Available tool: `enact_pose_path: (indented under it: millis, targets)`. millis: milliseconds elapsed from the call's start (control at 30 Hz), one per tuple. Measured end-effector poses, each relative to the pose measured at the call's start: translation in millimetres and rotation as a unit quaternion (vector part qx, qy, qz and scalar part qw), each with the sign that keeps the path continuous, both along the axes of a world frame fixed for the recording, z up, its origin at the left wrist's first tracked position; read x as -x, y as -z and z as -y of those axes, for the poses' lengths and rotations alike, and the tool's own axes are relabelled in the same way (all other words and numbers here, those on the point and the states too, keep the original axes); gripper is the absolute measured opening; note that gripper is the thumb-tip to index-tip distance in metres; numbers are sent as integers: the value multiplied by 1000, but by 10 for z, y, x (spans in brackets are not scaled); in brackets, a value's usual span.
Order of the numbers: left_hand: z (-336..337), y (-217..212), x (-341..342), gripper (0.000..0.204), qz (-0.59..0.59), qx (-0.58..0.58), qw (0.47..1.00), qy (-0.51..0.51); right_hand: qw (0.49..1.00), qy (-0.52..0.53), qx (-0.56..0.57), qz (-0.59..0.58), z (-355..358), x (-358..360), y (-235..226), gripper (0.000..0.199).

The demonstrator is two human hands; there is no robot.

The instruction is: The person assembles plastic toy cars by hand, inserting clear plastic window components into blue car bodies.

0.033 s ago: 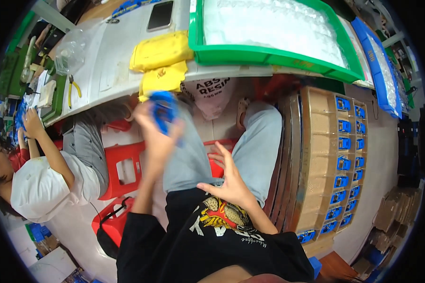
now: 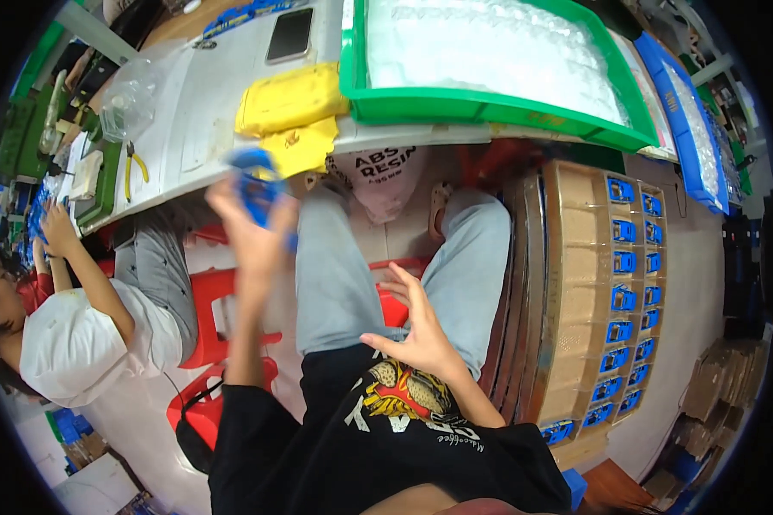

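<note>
Left hand (image 2: 254, 233), fingers gripping a blue part (image 2: 256, 182), near the white table (image 2: 199, 129); right hand (image 2: 419, 335), fingers spread, above the lap (image 2: 339, 313); far, green tray (image 2: 498, 121); right, divided box (image 2: 577, 266), pale floor (image 2: 694, 257).

Premises: an assembly workshop. Evidence, relative to the green tray (image 2: 489, 110): desk (image 2: 199, 129) beneath; yellow-handled pliers (image 2: 130, 172) and a seated co-worker (image 2: 103, 343) to its left; divided box (image 2: 575, 296) of matching blue parts (image 2: 623, 299) near its right end.
</note>
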State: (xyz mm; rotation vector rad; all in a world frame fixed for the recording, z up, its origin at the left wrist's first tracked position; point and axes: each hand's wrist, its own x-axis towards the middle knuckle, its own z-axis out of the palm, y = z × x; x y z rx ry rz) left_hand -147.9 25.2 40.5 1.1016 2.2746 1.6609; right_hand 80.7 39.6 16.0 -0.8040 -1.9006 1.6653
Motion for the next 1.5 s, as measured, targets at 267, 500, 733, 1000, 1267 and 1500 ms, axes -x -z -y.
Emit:
enact_pose_path:
  millis: [267,500,733,1000,1267,1500]
  targets:
    - [86,90,3161,57,-279,287,903,-155,991,119,-59,-28,-226,-297,228,41]
    - [-1559,-549,1353,32,-511,46,858,-7,937,332,-99,48,-311,-1094,437,15]
    - [-3057,-323,831,57,-594,82,714,360,823,436,-274,238,-472,-1979,161,12]
    - [-3183,-259,880,44,-586,127,700,387,556,586,-117,578,850,-3532,209,27]
    - [-2489,-570,198,9,-668,-55,691,272,593,466,58,654,1213,-3919,436,45]
    - [-1157,-644,-324,13,-565,-147,765,273,593,314,96,735,1012,-4012,367,52]
